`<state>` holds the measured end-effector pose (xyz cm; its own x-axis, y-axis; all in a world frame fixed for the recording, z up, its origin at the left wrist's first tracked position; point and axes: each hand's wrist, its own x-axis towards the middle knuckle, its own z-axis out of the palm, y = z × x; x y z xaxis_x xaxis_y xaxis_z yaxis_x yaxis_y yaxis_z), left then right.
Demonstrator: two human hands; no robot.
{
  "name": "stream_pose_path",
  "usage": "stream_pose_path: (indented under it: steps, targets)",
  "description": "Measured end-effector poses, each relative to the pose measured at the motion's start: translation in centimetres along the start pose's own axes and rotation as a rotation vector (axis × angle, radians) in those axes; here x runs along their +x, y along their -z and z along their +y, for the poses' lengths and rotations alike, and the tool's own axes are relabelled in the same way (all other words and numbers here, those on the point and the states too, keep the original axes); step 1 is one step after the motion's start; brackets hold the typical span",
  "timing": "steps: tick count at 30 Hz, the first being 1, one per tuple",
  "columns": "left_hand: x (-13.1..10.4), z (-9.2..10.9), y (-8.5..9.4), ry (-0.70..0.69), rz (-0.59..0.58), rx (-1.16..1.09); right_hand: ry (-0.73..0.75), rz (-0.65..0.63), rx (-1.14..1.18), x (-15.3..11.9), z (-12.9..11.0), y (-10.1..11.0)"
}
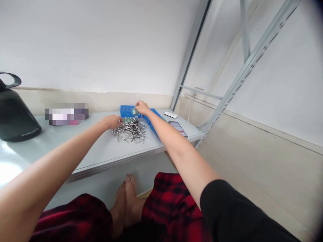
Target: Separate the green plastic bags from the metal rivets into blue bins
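A loose pile of thin silvery metal pins, which look like blind rivets (132, 130), lies on the white tabletop. My left hand (113, 121) rests at the pile's left edge with its fingers curled together; what they hold, if anything, is too small to make out. Right at those fingertips, a green-marked plastic piece (127, 119) lies along the back of the pile. Above the far side of the pile, my right hand (142, 107) pinches a small clear plastic bag with green marks (135, 111). Behind that bag stands a blue plastic bin (125, 111).
Another blue bin (154, 125) is partly hidden by my right forearm. Right of it lie a phone (178, 128) and a white flat device (170, 115). A dark bottle (17, 116) stands at the left, near a blurred-out item (67, 115). Metal shelf posts (191, 50) rise at the right.
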<state>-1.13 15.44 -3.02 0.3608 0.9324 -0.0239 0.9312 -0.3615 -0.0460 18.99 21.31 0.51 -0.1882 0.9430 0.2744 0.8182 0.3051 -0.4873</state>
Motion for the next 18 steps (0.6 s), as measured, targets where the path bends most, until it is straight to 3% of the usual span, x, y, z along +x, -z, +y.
stream_pose_path:
  steps: [7, 11, 18]
  targets:
    - [-2.4, 0.6, 2.7, 0.053, 0.012, 0.119, 0.064, 0.038, -0.014, -2.2, 0.6, -0.2]
    - [-4.9, 2.0, 3.9, -0.006, -0.024, 0.245, 0.090, -0.015, -0.028, -3.0, 1.0, -1.0]
    - [-8.2, 5.2, 5.0, 0.003, -0.100, 0.247, 0.068, 0.025, -0.061, -5.1, 1.1, -0.8]
